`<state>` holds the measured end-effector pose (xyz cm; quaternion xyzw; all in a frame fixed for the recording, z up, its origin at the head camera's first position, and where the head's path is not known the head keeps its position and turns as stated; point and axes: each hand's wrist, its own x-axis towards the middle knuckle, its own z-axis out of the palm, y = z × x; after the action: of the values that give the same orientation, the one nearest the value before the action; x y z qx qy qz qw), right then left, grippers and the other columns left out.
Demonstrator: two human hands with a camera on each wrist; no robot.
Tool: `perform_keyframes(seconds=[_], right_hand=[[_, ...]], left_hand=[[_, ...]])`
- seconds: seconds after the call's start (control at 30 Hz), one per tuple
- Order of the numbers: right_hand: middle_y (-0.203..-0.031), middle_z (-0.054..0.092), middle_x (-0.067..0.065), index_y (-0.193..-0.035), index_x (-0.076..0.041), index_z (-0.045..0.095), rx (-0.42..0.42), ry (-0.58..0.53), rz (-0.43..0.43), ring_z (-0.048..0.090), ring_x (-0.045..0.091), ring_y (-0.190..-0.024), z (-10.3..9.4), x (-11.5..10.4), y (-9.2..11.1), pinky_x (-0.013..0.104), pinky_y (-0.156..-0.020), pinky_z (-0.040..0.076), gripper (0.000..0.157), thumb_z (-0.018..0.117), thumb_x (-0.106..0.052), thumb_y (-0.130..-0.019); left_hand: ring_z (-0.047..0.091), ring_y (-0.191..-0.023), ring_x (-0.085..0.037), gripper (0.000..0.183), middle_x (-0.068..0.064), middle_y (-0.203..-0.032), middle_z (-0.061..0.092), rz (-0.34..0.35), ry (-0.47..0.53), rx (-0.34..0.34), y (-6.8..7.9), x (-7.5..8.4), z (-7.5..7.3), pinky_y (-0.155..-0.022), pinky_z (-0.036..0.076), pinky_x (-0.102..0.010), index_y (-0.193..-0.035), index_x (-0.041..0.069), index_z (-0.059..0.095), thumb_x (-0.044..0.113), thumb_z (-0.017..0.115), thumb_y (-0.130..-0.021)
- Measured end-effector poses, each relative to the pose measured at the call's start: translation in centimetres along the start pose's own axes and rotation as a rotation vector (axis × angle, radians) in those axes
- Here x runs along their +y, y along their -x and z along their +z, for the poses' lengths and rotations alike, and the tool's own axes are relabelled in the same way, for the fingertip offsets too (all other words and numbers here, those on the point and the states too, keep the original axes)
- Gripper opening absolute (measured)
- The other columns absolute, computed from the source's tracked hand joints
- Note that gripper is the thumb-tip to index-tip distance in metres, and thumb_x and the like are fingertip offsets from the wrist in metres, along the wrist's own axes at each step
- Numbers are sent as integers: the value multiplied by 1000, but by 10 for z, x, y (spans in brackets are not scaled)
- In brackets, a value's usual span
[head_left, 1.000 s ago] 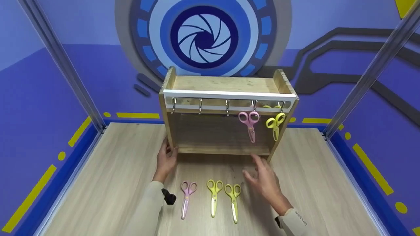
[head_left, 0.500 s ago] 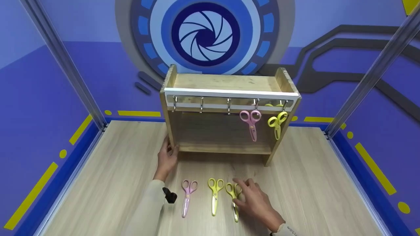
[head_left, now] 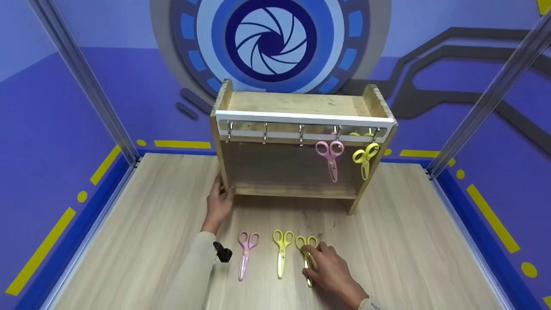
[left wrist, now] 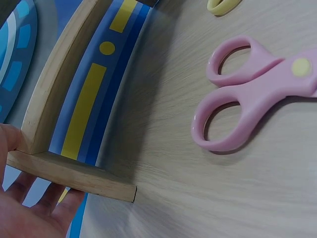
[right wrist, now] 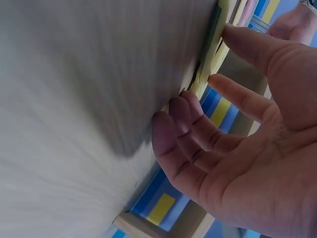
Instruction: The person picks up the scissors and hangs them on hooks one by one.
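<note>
Pale tabletop (head_left: 409,241) spreads below the grip. Wooden rack (head_left: 297,102) stands beyond it, lower left edge gripped by the left hand (head_left: 218,204), thumb in front, fingers behind. Right hand (head_left: 329,266) half spread, thumb and forefinger apart, tips touching the near yellow scissors (head_left: 307,259) flat beneath them. To its left lie the second yellow scissors (head_left: 282,255), then the loose pink scissors (head_left: 244,254). Ahead of it, hung pink scissors (head_left: 332,163) and hung yellow scissors (head_left: 364,164) dangle from hooks (head_left: 265,132).

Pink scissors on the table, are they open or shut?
Shut: in the head view, the pink scissors show their blades together as one narrow strip, with no visible gap.
</note>
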<state>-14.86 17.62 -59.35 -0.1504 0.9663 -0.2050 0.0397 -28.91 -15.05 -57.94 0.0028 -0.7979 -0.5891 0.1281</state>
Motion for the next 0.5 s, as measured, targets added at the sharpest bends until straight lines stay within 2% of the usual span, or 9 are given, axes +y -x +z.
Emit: perform_keyframes(seconds=[0.27,0.5], right_hand=[[-97,55,-1,-127,-22,70,-13,7,8,43,16,-74,-1,0,2,30,-53,35,48,87,-24,-82],[-89,52,-4,-125,-22,69,29,16,-11,43,13,-72,-3,8,9,28,-52,37,47,87,-21,-81]], left_hand=[[49,-138,-36,65,-20,-156,43,-25,-9,-2,0,0,0,-111,45,-49,-164,13,24,15,55,-107],[52,-135,-36,64,-21,-152,47,-22,-2,11,0,1,1,-109,48,-48,-163,10,27,14,57,-106]])
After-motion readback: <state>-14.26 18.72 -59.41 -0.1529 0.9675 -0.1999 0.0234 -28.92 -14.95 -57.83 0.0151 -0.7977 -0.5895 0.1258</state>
